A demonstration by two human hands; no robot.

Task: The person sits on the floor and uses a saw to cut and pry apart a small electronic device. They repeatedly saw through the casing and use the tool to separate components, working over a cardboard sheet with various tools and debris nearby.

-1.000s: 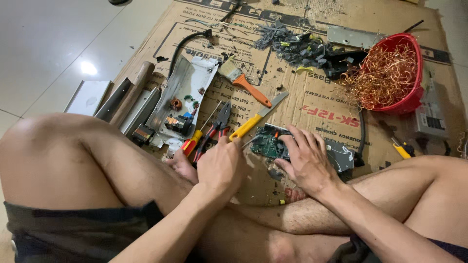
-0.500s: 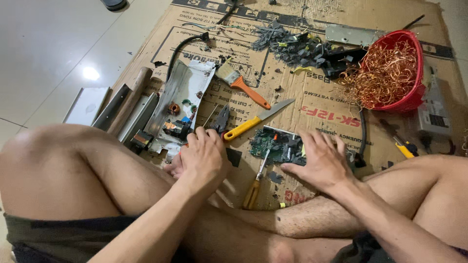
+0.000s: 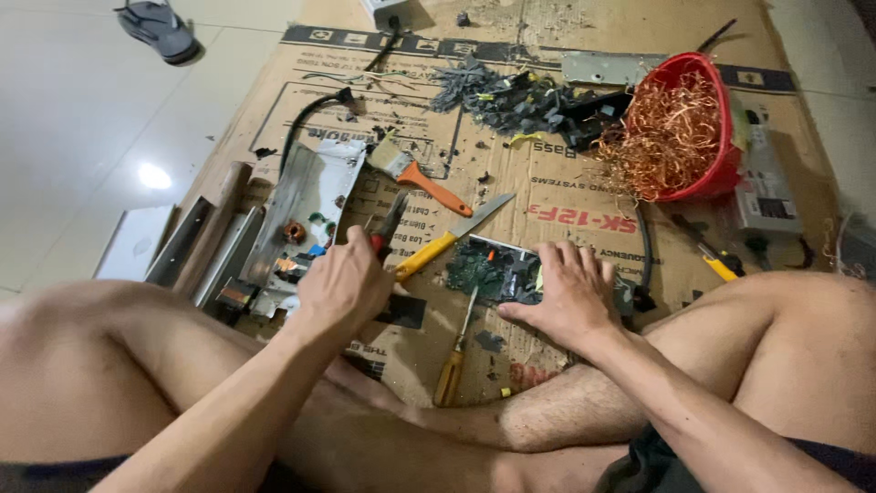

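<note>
I sit on one flattened cardboard sheet (image 3: 566,196). One red basket (image 3: 716,155) of copper wire sits at two o'clock. My right hand (image 3: 568,297) lies flat, fingers spread, on the one green circuit board (image 3: 479,271). My left hand (image 3: 347,283), at nine o'clock from the board, is clamped on red-handled pliers (image 3: 388,228), their long axis pointing toward twelve. One wooden-handled screwdriver (image 3: 453,356) lies between my hands, nearer my right.

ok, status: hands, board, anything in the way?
Left hand gripping red-handled pliers. Right hand flat on green board. Screwdriver and yellow knife lie beside it.
</note>
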